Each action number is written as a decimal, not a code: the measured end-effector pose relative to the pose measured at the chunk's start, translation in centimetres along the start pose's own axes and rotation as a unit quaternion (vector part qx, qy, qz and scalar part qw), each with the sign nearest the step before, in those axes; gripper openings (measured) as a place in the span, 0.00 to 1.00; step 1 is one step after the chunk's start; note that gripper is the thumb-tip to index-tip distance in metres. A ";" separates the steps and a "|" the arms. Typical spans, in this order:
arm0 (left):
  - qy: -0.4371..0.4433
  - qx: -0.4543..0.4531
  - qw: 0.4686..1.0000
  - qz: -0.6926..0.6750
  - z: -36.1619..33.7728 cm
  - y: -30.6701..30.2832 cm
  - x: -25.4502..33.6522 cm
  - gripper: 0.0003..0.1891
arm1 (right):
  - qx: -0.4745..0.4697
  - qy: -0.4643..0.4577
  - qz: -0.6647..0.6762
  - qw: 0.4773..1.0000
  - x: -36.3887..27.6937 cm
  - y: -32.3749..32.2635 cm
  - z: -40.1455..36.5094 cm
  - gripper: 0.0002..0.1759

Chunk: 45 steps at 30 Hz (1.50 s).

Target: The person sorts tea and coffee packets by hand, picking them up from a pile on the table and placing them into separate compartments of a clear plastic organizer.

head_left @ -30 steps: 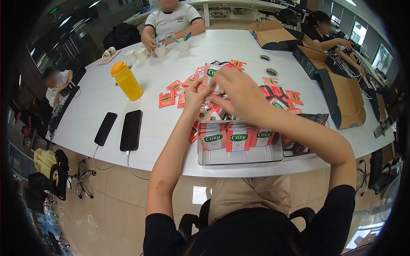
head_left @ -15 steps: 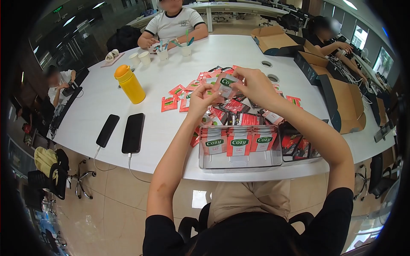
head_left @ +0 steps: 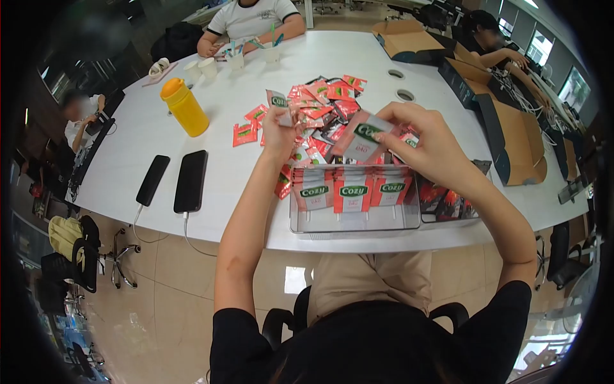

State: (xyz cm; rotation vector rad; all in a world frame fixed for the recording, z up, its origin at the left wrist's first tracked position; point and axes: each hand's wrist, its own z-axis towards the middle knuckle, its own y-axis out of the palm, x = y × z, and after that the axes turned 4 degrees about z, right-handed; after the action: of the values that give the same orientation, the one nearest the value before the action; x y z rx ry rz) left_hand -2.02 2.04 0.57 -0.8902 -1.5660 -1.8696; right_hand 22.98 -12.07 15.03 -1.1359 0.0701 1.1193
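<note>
My left hand is closed on a small Cozy sachet, raised over the left side of a loose pile. Pinched in my right hand is another red-and-white Cozy sachet, tilted just above the back of a clear plastic bin. Inside that bin, Cozy sachets stand upright in three rows, fronts facing me. Behind it lies the heap of mixed red and black sachets, partly covered by my hands. A second clear bin with dark red-and-black sachets sits to the right.
Two phones on charging cables and a yellow bottle stand left. Paper cups are near a person across the table. Open cardboard boxes line the right edge, with another person beyond.
My hands have moved apart from being together over the pile. The right brought its sachet down toward the bin; the left shifted left with a sachet. The camera view tilted slightly down.
</note>
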 end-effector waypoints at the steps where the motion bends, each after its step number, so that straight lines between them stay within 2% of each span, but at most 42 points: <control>1: -0.002 -0.011 1.000 -0.007 -0.3 0.5 0.2 0.18 | -0.016 -0.014 -0.014 1.000 0.0 0.4 -0.7 0.11; 3: -0.002 -0.032 0.999 -0.020 -0.6 1.1 0.2 0.21 | -0.048 -0.047 -0.040 0.997 -0.1 1.5 -2.2 0.09; 4: -0.017 -0.071 0.997 -0.022 -0.8 1.1 0.5 0.24 | -0.062 -0.042 -0.057 0.996 -0.9 2.0 -2.8 0.08; 7: 0.009 -0.047 0.999 0.021 -2.0 3.1 0.6 0.24 | -0.088 -0.096 -0.123 0.984 -0.9 4.2 -3.9 0.10; 8: 0.008 -0.058 0.998 0.030 -2.0 3.0 0.6 0.23 | -0.069 -0.119 -0.137 0.981 -0.2 5.2 -4.2 0.12; 11: 0.021 -0.050 0.997 0.058 -1.9 3.4 0.5 0.24 | -0.088 -0.135 -0.200 0.966 0.5 6.5 -4.5 0.15; 12: 0.016 -0.062 0.997 0.049 -1.9 3.2 0.5 0.21 | -0.091 -0.140 -0.223 0.960 0.6 6.6 -4.4 0.17; 15: -0.015 -0.020 0.994 0.102 -1.3 2.9 0.2 0.17 | -0.096 -0.148 -0.282 0.943 0.6 7.0 -4.1 0.24; 17: 0.004 -0.027 0.993 0.114 -1.3 2.7 0.2 0.15 | -0.090 -0.142 -0.310 0.936 0.5 7.1 -3.9 0.28; 20: 0.032 -0.019 0.989 0.143 -2.0 3.7 0.4 0.16 | -0.093 -0.131 -0.299 0.941 0.2 7.1 -3.8 0.26; 23: 0.020 -0.019 0.983 0.183 -1.6 3.0 0.1 0.14 | -0.058 -0.164 -0.328 0.929 0.7 7.8 -3.8 0.23; 26: 0.029 -0.030 0.983 0.176 -1.5 3.1 -0.1 0.13 | -0.078 -0.163 -0.337 0.924 0.8 8.2 -3.8 0.21; 29: 0.027 -0.029 0.977 0.210 -1.7 3.1 0.0 0.12 | -0.093 -0.159 -0.336 0.924 0.8 8.0 -3.7 0.23; 32: 0.034 -0.038 0.974 0.223 -1.7 3.1 -0.2 0.10 | -0.072 -0.150 -0.243 0.956 -0.1 7.1 -3.1 0.26; 35: 0.039 -0.071 0.962 0.261 -1.8 3.0 -0.2 0.11 | 0.001 -0.167 -0.255 0.953 -0.3 5.7 -1.0 0.30; 39: 0.073 -0.138 0.950 0.270 -2.1 3.2 -0.3 0.10 | 0.074 -0.161 -0.268 0.947 0.0 4.5 3.3 0.29; 41: 0.055 -0.156 0.942 0.291 -2.3 3.3 0.1 0.11 | 0.057 -0.157 -0.303 0.938 1.1 5.1 4.6 0.23; 43: 0.074 -0.160 0.936 0.306 -2.2 3.1 0.0 0.12 | 0.019 -0.169 -0.320 0.932 3.1 5.5 5.7 0.17; 45: 0.084 -0.139 0.928 0.334 -1.8 2.8 -0.3 0.06 | 0.038 -0.198 -0.320 0.926 3.3 5.6 6.2 0.11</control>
State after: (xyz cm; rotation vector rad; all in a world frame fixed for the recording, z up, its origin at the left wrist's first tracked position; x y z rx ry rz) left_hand 0.03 -0.19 1.91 -1.1685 -0.7537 -1.6129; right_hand 17.56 -5.36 12.33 -0.7536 -0.5373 0.7225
